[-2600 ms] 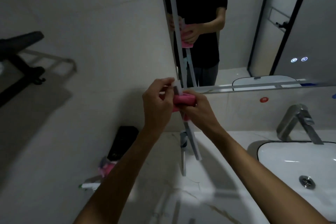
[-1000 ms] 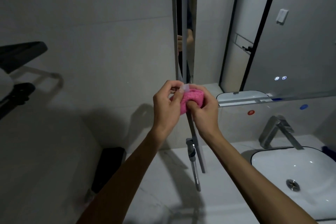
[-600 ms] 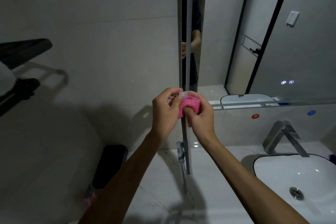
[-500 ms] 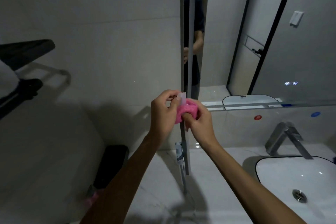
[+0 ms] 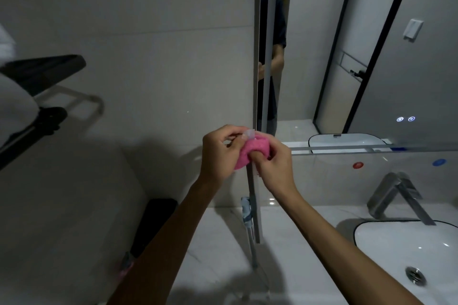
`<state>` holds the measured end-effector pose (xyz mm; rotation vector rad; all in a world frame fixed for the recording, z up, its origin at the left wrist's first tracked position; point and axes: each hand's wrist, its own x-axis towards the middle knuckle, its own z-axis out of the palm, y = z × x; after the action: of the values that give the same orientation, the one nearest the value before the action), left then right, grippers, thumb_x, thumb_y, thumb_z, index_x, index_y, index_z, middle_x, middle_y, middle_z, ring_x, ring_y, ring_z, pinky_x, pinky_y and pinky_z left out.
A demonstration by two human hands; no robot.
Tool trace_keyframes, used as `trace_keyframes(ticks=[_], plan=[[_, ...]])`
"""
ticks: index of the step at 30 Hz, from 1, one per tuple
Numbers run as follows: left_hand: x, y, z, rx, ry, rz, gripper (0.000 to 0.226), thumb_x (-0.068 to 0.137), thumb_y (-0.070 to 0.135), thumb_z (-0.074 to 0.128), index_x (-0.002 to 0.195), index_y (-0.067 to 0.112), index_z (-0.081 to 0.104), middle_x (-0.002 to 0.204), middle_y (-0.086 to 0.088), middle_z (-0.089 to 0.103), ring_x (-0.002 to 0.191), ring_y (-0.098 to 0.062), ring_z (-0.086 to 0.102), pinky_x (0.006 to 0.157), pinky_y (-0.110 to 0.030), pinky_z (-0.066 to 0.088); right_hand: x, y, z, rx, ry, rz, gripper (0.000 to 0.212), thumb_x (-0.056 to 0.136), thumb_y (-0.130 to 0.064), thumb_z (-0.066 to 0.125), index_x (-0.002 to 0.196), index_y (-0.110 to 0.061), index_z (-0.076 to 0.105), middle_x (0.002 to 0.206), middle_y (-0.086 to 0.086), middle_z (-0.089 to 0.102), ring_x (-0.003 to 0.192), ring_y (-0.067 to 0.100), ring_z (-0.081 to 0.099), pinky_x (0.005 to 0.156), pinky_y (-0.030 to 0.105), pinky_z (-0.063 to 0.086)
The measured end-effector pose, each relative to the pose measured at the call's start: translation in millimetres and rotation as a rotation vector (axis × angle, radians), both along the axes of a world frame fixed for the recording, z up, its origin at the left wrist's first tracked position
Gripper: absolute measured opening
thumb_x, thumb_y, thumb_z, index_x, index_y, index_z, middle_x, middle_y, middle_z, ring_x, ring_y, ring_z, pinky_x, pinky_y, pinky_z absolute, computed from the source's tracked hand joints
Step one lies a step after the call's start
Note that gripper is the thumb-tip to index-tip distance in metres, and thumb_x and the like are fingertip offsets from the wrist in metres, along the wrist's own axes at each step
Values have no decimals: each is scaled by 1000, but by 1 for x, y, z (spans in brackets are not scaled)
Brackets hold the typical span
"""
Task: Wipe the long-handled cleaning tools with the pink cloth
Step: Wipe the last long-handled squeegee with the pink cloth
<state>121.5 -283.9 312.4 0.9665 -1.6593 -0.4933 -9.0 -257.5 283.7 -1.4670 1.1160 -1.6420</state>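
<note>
Handle [image 5: 253, 195]: stretch under pink cloth [image 5: 252, 152] hidden by my fingers [image 5: 262, 155]. Basin [image 5: 386, 250]: cut off at right edge. Lower tool end: too dim.

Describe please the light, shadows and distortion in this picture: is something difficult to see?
Head view: dim light; the hands throw a broad shadow on the wall; small glints on the sink; wide-angle bending curves the mirror edges; the pink cloth stays clear, the dark objects at lower left are unreadable.

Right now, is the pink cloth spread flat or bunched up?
Bunched up: the pink cloth is wrapped around the tool handle, gripped by the left hand and right hand.
</note>
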Motion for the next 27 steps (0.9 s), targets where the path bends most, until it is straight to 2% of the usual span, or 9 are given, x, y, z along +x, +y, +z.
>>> trace_keyframes(ticks=[4, 10, 13, 16, 19, 21, 23, 25, 27], plan=[[2, -1, -4, 9, -9, 46, 16, 94, 10, 66, 109, 8, 73, 101, 0, 72, 93, -13, 69, 79, -23, 59, 4, 7, -21, 19, 42, -9, 42, 89, 4, 65, 108, -33, 66, 90, -2, 67, 78, 17, 62, 69, 31, 58], [2, 4, -7, -6, -21, 80, 16, 95, 7, 64, 108, 10, 72, 97, 8, 69, 89, -1, 66, 76, -12, 53, 6, 18, -32, 106, 43, 7, 39, 91, 2, 64, 99, -36, 66, 81, -4, 66, 72, 9, 63, 69, 27, 58], [-2, 10, -3, -12, -17, 38, 14, 93, 9, 68, 106, 8, 74, 98, 4, 72, 88, -7, 68, 75, -14, 55, 1, 15, -15, 68, -22, -14, 30, 90, 0, 66, 106, -26, 69, 87, 1, 69, 73, 12, 65, 66, 24, 56], [-5, 12, 2, -51, -12, 10, 16, 91, 8, 71, 107, 8, 75, 98, 2, 74, 89, -7, 69, 79, -16, 55, -7, 7, 9, -3, -8, -51, 41, 87, 6, 64, 125, -10, 65, 105, -2, 68, 90, 5, 66, 77, 17, 55], [-3, 8, 3, -25, 15, -9, 16, 90, 12, 72, 106, 10, 76, 97, 2, 75, 90, -10, 70, 79, -21, 57, -13, 4, 8, -34, 84, -15, 43, 86, 8, 62, 123, -12, 66, 101, -8, 68, 89, 7, 65, 78, 20, 55], [-3, 6, 1, -16, 8, 20, 14, 91, 12, 72, 104, 9, 76, 96, 3, 75, 86, -11, 70, 75, -21, 58, -14, 4, -8, 11, 126, 26, 40, 88, 6, 62, 112, -25, 68, 90, -13, 68, 82, 14, 65, 73, 29, 59], [-2, 4, -2, -24, -4, 59, 14, 92, 8, 69, 104, 6, 75, 96, 3, 73, 87, -10, 70, 75, -21, 59, -14, 7, -28, 97, 150, 55, 42, 90, 6, 60, 105, -33, 67, 90, -6, 68, 84, 21, 67, 74, 33, 61], [-1, 1, -4, -21, 7, 68, 14, 92, 7, 68, 105, 5, 75, 98, 2, 73, 89, -10, 70, 78, -21, 58, -13, 12, -41, 187, 143, 109, 42, 91, 8, 57, 104, -31, 66, 96, 5, 68, 89, 26, 68, 73, 30, 62], [-2, 1, -4, -13, 17, 71, 14, 92, 7, 68, 105, 4, 75, 99, -1, 74, 90, -12, 70, 78, -20, 57, -13, 14, -41, 282, 109, 179, 38, 91, 8, 56, 107, -25, 66, 102, 7, 68, 94, 22, 69, 72, 27, 61]])
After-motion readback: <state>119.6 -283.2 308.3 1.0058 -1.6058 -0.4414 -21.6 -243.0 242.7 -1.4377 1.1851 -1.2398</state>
